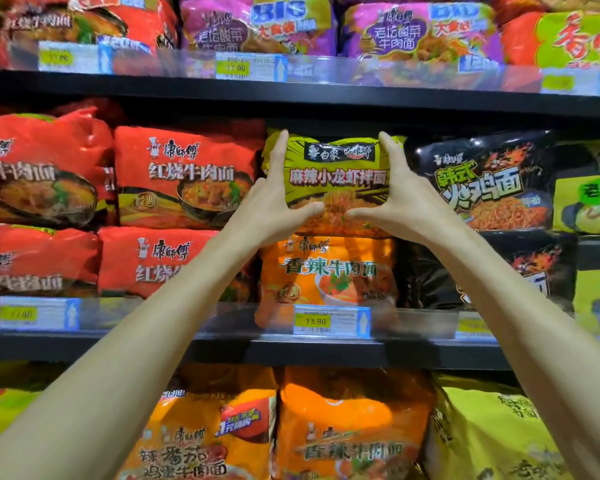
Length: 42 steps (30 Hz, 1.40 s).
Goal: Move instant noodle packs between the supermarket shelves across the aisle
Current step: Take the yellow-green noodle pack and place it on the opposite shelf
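Note:
A yellow-green noodle pack (336, 174) with black and orange print sits on the middle shelf, on top of an orange noodle pack (326, 271). My left hand (271, 202) grips its left side, fingers up along the edge and thumb under the front. My right hand (399, 199) grips its right side the same way. Both arms reach up from the bottom corners of the view. The pack's back part is hidden in the shelf.
Red packs (184, 178) stand to the left and black packs (489, 181) to the right of the held pack. The black shelf edge (291, 351) carries price tags (331, 320). Purple packs (257, 26) fill the shelf above, orange and yellow ones the shelf below.

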Each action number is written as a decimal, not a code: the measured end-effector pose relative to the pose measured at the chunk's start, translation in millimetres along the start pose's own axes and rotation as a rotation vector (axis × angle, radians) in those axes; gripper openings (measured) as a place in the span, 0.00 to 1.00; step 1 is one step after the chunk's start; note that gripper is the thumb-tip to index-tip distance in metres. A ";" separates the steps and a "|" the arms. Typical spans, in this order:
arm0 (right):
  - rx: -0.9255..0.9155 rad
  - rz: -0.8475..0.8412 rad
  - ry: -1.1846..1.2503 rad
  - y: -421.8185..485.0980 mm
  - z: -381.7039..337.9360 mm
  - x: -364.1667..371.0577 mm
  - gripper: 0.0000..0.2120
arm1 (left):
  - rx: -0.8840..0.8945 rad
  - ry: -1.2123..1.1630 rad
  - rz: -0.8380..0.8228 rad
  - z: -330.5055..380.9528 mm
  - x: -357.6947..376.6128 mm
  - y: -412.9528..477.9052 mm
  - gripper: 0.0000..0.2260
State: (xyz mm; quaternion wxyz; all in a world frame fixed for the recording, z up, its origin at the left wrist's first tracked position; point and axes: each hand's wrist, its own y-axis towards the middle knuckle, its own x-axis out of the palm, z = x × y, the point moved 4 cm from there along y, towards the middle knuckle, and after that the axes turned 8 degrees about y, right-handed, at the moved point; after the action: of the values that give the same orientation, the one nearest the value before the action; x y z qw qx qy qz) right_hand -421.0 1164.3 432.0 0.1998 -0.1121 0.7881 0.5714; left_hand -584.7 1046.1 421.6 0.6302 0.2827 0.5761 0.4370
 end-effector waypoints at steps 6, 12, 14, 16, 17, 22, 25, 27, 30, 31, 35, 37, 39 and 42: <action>-0.083 0.089 0.050 -6.9 8.7 8.9 0.55 | 0.116 -0.016 0.104 -5.5 -0.9 -12.9 0.48; -0.187 0.207 0.108 -20.5 9.0 6.7 0.51 | 0.122 0.004 0.123 1.3 -7.1 -24.7 0.48; -0.213 0.254 0.128 -25.2 8.2 4.6 0.51 | 0.126 0.000 0.153 5.7 -10.9 -28.4 0.47; -0.246 0.291 0.163 -29.6 6.1 1.6 0.49 | 0.140 -0.017 0.183 10.9 -16.2 -31.4 0.47; -0.266 0.307 0.177 -31.6 4.4 -0.4 0.48 | 0.150 -0.029 0.195 13.0 -18.6 -33.0 0.46; -0.330 0.330 0.190 -36.3 -8.4 -14.6 0.46 | 0.175 -0.087 0.222 21.3 -29.1 -42.3 0.45; -0.345 0.327 0.176 -42.4 -12.3 -20.1 0.45 | 0.169 -0.128 0.245 23.7 -32.5 -48.5 0.44; -0.342 0.321 0.184 -48.4 -14.4 -23.1 0.45 | 0.164 -0.155 0.248 25.9 -35.4 -53.1 0.44; -0.328 0.330 0.189 -58.8 -17.9 -27.3 0.45 | 0.166 -0.172 0.242 30.1 -39.1 -59.9 0.44; -0.325 0.337 0.188 -62.1 -18.6 -28.6 0.45 | 0.173 -0.179 0.242 31.5 -40.4 -61.8 0.44; -0.325 0.344 0.202 -74.2 -26.7 -33.4 0.45 | 0.185 -0.210 0.230 33.0 -45.5 -72.0 0.44; -0.322 0.345 0.192 -81.1 -32.7 -35.2 0.44 | 0.190 -0.235 0.234 32.3 -49.3 -78.8 0.44; -0.315 0.346 0.186 -89.6 -39.2 -36.8 0.44 | 0.199 -0.256 0.248 32.0 -54.4 -86.5 0.42; -0.333 0.354 0.179 -104.5 -50.6 -41.6 0.44 | 0.223 -0.289 0.251 32.5 -60.1 -97.4 0.41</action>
State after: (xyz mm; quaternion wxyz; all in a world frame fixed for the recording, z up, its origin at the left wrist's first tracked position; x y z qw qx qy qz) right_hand -350.9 1080.7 374.5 0.0053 -0.0540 0.7049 0.7072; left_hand -528.4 953.6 372.3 0.6117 0.4799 0.4850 0.4004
